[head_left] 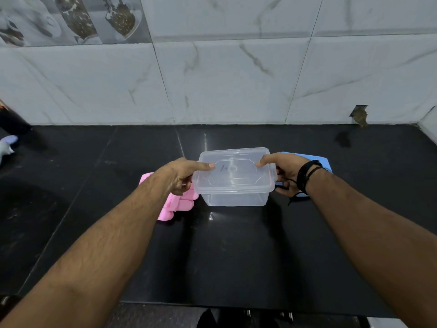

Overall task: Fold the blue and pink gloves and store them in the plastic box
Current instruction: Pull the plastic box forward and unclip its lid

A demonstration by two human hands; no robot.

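The clear box (pixel 234 178), lid (pixel 233 170) on, sits mid-counter (pixel 236 256), gripped at its ends by both hands: the left hand (pixel 182 176) and right hand (pixel 283 174) each lay a thumb on the lid, fingers curled under the rim. The pink glove (pixel 176 204) lies just left of it, the blue glove (pixel 319 162) behind the right hand.

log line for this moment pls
left hand and right hand grip lidded plastic box | box empty | pink glove, blue glove on counter
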